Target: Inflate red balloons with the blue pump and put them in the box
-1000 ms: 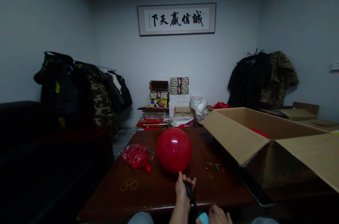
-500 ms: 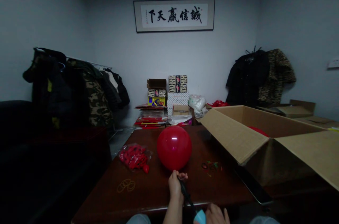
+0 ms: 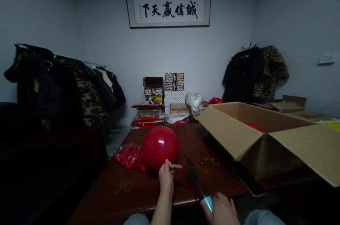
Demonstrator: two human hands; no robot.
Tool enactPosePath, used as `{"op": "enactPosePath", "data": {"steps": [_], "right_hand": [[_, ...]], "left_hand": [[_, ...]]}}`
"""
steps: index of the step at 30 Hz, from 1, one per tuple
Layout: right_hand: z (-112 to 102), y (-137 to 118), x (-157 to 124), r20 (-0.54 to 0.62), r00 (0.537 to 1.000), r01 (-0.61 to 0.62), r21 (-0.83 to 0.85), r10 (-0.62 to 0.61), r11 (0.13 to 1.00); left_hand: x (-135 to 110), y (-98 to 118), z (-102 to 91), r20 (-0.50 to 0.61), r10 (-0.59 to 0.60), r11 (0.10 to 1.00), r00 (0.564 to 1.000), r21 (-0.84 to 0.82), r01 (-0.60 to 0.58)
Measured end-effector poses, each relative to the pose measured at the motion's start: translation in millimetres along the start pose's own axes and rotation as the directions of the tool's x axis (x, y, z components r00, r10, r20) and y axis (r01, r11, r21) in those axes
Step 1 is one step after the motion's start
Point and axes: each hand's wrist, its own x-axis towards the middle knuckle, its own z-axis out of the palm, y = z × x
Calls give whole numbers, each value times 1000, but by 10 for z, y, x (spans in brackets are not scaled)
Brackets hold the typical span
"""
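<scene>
A round, inflated red balloon (image 3: 160,146) stands over the dark wooden table, its neck pinched in my left hand (image 3: 167,179). That hand's thumb and index finger are closed at the neck, while other fingers point to the right. At the table's front edge my right hand (image 3: 221,211) grips a hand balloon pump (image 3: 207,202) with a light blue body. The pump's thin rod and black tapered nozzle (image 3: 190,166) point up and away, apart from the balloon. Left of the balloon lies a clear bag of deflated red balloons (image 3: 130,156).
Yellowish rubber bands (image 3: 123,186) lie at the table's left front. Small coloured bands (image 3: 208,163) lie right of the nozzle. A phone (image 3: 248,179) rests beside a large open carton (image 3: 228,134) holding something red. Stacked boxes (image 3: 174,101) stand behind the table.
The pump nozzle has come away from the balloon's neck, and my right hand has shifted right with the pump. The balloon and my left hand have moved left. The view has turned slightly.
</scene>
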Motion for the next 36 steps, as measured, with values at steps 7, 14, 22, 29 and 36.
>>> {"op": "enactPosePath", "data": {"steps": [7, 14, 22, 29, 36], "right_hand": [[-136, -325, 517, -13, 999, -51, 5, 51, 999], [-81, -399, 590, -76, 996, -55, -16, 53, 998], [14, -470, 877, -111, 991, -81, -50, 75, 995], [174, -530, 1111, -107, 990, -94, -60, 87, 994], [238, -602, 1280, -130, 989, -78, -52, 71, 996]], "left_hand": [[-91, -143, -267, -27, -19, 996, 999, 91, 21], [-79, -233, -304, -40, -99, 992, 994, 69, 102], [-180, -205, -251, -4, -166, 985, 986, 46, 166], [-194, -212, -231, -11, -189, 979, 982, 81, 189], [-75, -79, -227, -11, -23, 959, 1000, 282, 26]]}}
